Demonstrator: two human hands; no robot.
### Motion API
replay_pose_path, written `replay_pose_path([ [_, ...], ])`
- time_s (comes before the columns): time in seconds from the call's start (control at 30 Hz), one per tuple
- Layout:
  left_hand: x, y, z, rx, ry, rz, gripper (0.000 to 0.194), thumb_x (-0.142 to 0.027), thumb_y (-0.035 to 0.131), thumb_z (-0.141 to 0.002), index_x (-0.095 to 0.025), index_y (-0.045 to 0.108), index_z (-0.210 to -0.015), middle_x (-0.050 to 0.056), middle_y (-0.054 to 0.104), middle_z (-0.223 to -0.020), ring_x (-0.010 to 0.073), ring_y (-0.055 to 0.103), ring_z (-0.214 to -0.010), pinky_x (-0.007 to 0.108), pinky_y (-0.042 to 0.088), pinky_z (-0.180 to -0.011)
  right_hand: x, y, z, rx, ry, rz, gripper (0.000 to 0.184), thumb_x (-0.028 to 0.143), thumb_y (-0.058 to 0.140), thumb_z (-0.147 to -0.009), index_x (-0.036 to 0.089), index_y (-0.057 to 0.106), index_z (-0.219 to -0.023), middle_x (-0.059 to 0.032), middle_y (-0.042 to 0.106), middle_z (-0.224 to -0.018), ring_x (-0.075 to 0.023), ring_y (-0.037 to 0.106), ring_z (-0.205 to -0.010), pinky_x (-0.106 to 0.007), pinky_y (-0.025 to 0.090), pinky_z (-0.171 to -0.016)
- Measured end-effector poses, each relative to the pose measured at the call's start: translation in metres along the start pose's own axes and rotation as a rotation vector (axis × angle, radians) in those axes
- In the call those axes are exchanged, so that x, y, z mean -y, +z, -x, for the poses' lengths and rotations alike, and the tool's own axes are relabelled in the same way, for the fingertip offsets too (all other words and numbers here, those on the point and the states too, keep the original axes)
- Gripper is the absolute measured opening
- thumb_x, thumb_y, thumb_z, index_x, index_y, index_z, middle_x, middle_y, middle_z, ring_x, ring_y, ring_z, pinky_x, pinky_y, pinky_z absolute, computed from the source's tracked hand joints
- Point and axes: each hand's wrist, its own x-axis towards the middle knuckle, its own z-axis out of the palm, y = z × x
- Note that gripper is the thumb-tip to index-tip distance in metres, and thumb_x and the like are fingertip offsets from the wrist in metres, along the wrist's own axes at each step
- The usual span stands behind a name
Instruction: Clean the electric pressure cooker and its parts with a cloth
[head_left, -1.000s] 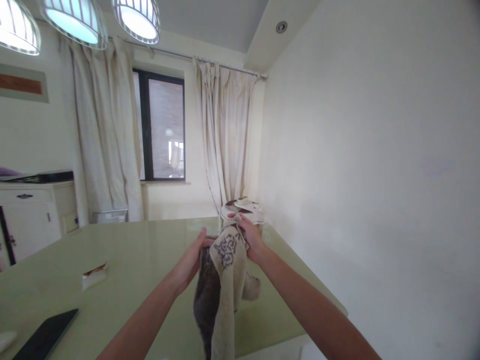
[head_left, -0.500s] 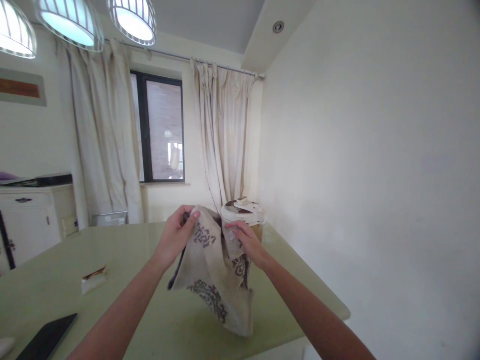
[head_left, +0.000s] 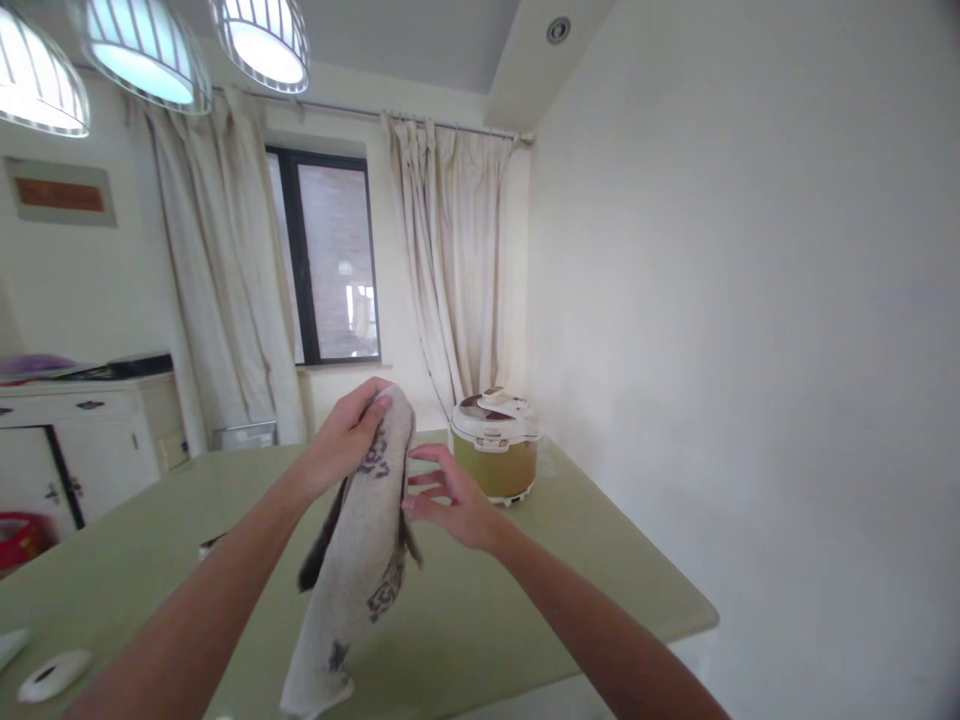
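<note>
My left hand is raised above the pale green table and grips the top of a beige towel with a dark pattern. The towel hangs down from that hand towards the table's near edge. My right hand is just to the right of the towel, fingers spread and touching its edge, holding nothing.
A cream and olive rice cooker stands at the table's far right corner, close to the white wall. A small white object lies at the near left edge. A white cabinet and curtained window are beyond.
My left hand lifted the towel higher and kept its grip. My right hand let go of the cloth and opened beside it. The view shifted, uncovering the rice cooker.
</note>
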Motion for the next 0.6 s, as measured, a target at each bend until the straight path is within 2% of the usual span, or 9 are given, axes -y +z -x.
replay_pose_path([
  [0.07, -0.001, -0.004, 0.002, 0.0, -0.046, 0.026, 0.032, -0.054, 0.071, -0.087, -0.023, 0.069, -0.084, 0.0, 0.063, -0.07, 0.019, 0.053, -0.066, 0.027, 0.042, -0.061, -0.003, 0.009, -0.001, -0.005, -0.018, -0.053, 0.075, 0.044, 0.087, -0.08, 0.037, 0.047, -0.143, -0.0082, 0.047, -0.153, -0.0232, 0.065, -0.114, -0.039, 0.057, -0.092],
  [0.13, -0.004, -0.008, 0.005, -0.005, -0.115, 0.098, 0.034, -0.056, 0.075, -0.083, -0.022, 0.069, -0.084, 0.0, 0.062, -0.068, 0.0178, 0.051, -0.063, 0.026, 0.04, -0.057, -0.007, 0.018, -0.002, -0.033, -0.035, -0.051, 0.079, 0.041, 0.085, -0.081, 0.038, 0.042, -0.147, -0.0079, 0.046, -0.152, -0.0211, 0.064, -0.106, -0.037, 0.057, -0.086],
  [0.17, -0.006, -0.009, 0.007, -0.02, -0.137, 0.138, 0.034, -0.055, 0.077, -0.082, -0.022, 0.069, -0.084, 0.0, 0.062, -0.069, 0.0173, 0.051, -0.063, 0.025, 0.04, -0.057, -0.008, 0.022, -0.002, -0.045, -0.039, -0.016, 0.073, 0.038, 0.081, -0.084, 0.038, 0.044, -0.147, -0.0073, 0.051, -0.145, -0.0208, 0.063, -0.102, -0.036, 0.056, -0.084],
  [0.23, -0.009, -0.011, 0.01, -0.086, -0.147, 0.199, 0.034, -0.053, 0.08, -0.08, -0.022, 0.069, -0.084, -0.001, 0.061, -0.068, 0.0166, 0.051, -0.063, 0.025, 0.04, -0.057, -0.01, 0.027, -0.003, -0.051, -0.044, 0.105, 0.049, 0.031, 0.07, -0.09, 0.034, 0.054, -0.137, -0.0048, 0.06, -0.124, -0.0212, 0.06, -0.096, -0.036, 0.053, -0.083],
  [0.3, -0.009, -0.013, 0.012, -0.148, -0.123, 0.22, 0.034, -0.054, 0.079, -0.08, -0.022, 0.068, -0.083, -0.002, 0.059, -0.066, 0.0158, 0.049, -0.061, 0.024, 0.039, -0.055, -0.012, 0.028, -0.006, -0.046, -0.05, 0.209, 0.031, 0.024, 0.063, -0.091, 0.03, 0.062, -0.121, -0.002, 0.063, -0.106, -0.0213, 0.058, -0.092, -0.036, 0.05, -0.085],
  [0.37, -0.006, -0.015, 0.014, -0.162, -0.098, 0.213, 0.035, -0.055, 0.078, -0.082, -0.023, 0.066, -0.083, -0.003, 0.056, -0.064, 0.0149, 0.048, -0.059, 0.024, 0.038, -0.054, -0.012, 0.026, -0.008, -0.03, -0.045, 0.248, 0.02, 0.02, 0.061, -0.088, 0.027, 0.066, -0.106, 0.0004, 0.062, -0.095, -0.0202, 0.056, -0.088, -0.034, 0.047, -0.086],
  [0.47, 0.002, -0.018, 0.014, -0.169, -0.097, 0.225, 0.034, -0.054, 0.075, -0.084, -0.022, 0.066, -0.083, -0.004, 0.054, -0.065, 0.0132, 0.046, -0.059, 0.022, 0.037, -0.053, -0.01, 0.018, -0.009, 0.106, 0.074, 0.147, 0.01, 0.028, 0.066, -0.086, 0.024, 0.071, -0.093, 0.0023, 0.063, -0.086, -0.0192, 0.058, -0.084, -0.032, 0.047, -0.081],
  [0.6, 0.009, -0.021, 0.013, -0.279, -0.182, 0.417, 0.03, -0.048, 0.08, -0.079, -0.022, 0.065, -0.083, -0.005, 0.053, -0.068, 0.0109, 0.046, -0.06, 0.02, 0.037, -0.054, -0.004, 0.004, -0.001, 0.368, 0.333, -0.111, 0.029, 0.044, 0.083, -0.074, 0.023, 0.079, -0.094, 0.0025, 0.072, -0.085, -0.0204, 0.065, -0.081, -0.031, 0.052, -0.077],
])
